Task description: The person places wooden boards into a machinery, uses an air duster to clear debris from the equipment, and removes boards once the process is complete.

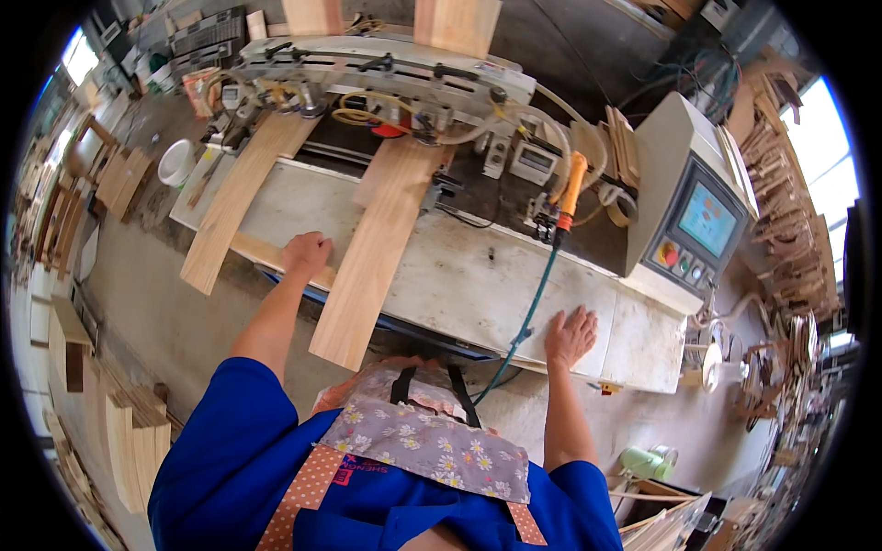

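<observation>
My left hand (308, 253) has its fingers curled closed near the front edge of the white worktable. Under and beside it lies a narrow wooden strip (262, 253); whether the fingers hold anything is hidden. A long flat board (381, 248) runs to its right, the far end beneath the machine head and the near end jutting past the table edge. To its left a second board (241, 197) lies the same way. Open and flat, my right hand (571, 338) rests on the white tabletop (459, 275), holding nothing.
An orange-handled air gun (571, 188) with a green hose stands right of centre. At the far right is a grey control box with a screen (707, 216). Clamps and yellow tubes (367, 115) line the machine's back. A white bucket (176, 163) stands left.
</observation>
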Available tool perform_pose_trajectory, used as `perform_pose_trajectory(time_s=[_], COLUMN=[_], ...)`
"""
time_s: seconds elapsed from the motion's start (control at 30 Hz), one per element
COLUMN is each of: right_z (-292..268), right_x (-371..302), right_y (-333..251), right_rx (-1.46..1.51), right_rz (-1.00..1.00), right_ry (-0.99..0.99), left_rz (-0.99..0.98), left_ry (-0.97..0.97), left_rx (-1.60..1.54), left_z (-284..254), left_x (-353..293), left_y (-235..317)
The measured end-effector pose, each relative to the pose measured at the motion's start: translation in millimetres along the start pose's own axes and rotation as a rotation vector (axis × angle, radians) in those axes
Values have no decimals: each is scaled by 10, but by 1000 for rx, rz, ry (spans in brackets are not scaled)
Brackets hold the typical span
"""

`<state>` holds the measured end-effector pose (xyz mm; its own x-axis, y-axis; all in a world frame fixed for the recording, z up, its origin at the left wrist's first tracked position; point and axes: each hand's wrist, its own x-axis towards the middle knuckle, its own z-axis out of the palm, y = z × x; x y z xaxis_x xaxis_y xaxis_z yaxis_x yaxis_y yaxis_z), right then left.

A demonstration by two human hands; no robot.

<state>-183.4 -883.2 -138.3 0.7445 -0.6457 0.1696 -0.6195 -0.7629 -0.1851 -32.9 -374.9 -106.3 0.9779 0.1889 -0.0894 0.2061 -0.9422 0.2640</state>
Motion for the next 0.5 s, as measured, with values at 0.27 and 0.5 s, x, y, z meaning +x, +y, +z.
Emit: perform_pose_trajectory(time_s=[0.27, 0.5], right_z=[-17, -22], right_x=[-15, -40], right_y=[-21, 14], right_rx=[30, 27], right_rz=[20, 15], right_ry=[15, 48], left_rz=[-2, 26], left_ry=[4, 33], left_rx=[23, 59], left_z=[13, 136], left_x=[25, 94], left_y=[-15, -10])
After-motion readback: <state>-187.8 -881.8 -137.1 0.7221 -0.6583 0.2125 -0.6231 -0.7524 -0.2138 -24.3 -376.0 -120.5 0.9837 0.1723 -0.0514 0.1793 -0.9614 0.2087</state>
